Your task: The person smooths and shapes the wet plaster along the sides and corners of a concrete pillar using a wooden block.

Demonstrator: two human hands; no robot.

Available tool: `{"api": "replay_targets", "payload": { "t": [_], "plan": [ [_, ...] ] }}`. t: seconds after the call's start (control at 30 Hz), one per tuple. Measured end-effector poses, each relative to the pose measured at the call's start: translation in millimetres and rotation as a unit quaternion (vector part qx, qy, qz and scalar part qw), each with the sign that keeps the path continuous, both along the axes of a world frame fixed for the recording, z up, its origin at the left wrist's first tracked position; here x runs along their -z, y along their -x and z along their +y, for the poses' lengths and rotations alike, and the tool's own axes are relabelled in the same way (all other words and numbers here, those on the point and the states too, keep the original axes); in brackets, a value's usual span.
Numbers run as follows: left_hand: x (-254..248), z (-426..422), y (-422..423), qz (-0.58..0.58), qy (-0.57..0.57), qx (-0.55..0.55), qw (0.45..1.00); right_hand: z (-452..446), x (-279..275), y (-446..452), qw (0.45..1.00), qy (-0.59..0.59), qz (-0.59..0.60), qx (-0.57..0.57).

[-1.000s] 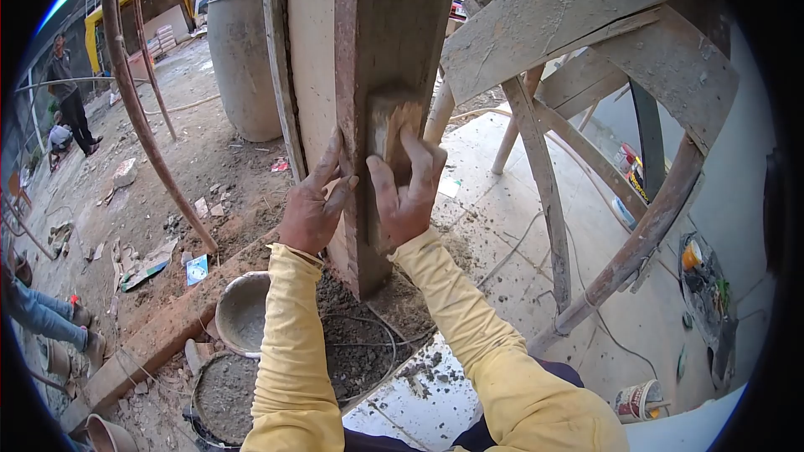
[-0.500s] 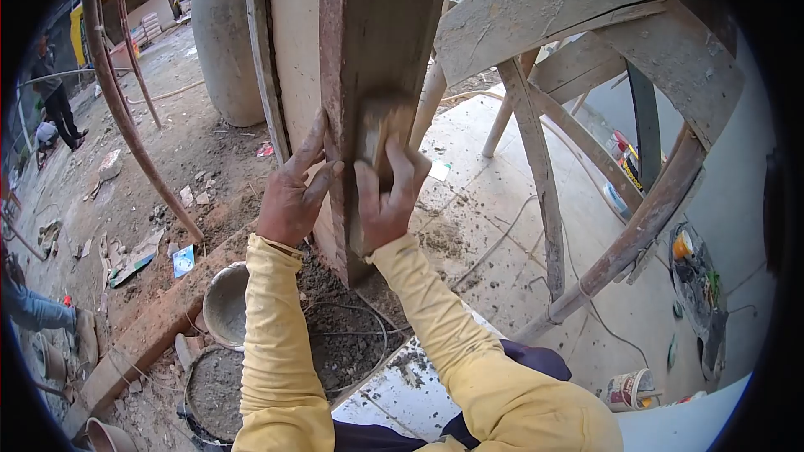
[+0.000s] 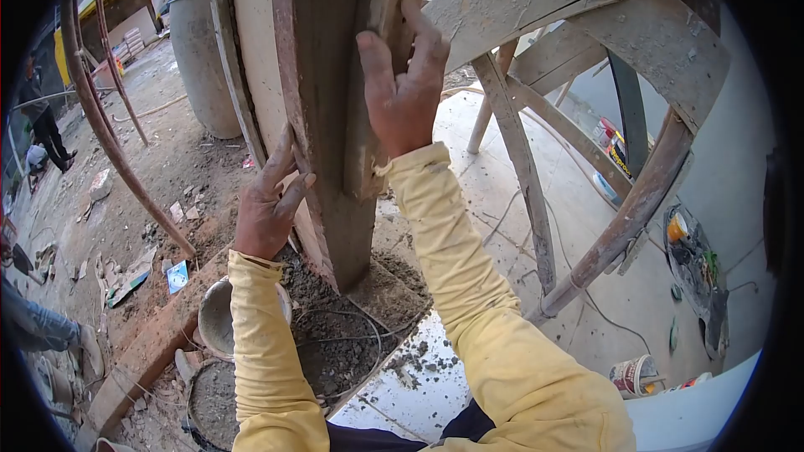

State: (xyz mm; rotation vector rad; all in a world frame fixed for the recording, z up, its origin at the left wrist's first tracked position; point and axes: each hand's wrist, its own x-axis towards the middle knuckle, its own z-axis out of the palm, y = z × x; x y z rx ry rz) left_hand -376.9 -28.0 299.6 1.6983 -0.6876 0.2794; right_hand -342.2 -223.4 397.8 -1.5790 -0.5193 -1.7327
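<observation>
A column of wet grey mortar [image 3: 335, 117] rises in front of me, edged on its left by a reddish-brown wooden strip [image 3: 286, 59]. My right hand [image 3: 408, 100] is closed around the handle of a wooden float [image 3: 362, 163], whose long board stands upright along the column's right part. Against the lower left edge of the column rests my left hand [image 3: 270, 209], its index finger stretched up the strip and its thumb apart. Its other fingers are partly hidden. Mortar lies on the ground at the column's foot [image 3: 389, 293].
Left of my left arm are a bowl [image 3: 216, 318] and a bucket of mortar [image 3: 213, 398]. Wooden props and planks [image 3: 523, 176] stand at the right, with a paint bucket [image 3: 632, 375] below. A cable crosses the tiles. Another person's leg [image 3: 42, 326] shows at far left.
My right hand has moved up along the column with the float, which now shows more clearly. My left hand stays on the strip, slightly lower in view. The view has shifted a little.
</observation>
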Motion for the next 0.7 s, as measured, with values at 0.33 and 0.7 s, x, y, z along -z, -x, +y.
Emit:
{"api": "replay_targets", "payload": {
  "t": [0.33, 0.7],
  "plan": [
    [3, -2, 0, -0.039, -0.03, -0.031, 0.998, 3, 204, 36, 0.978, -0.002, 0.208, 0.003],
    [-3, 2, 2, -0.05, -0.058, -0.056, 0.995, -10, -130, -13, 0.996, 0.039, -0.055, 0.056]
  ]
}}
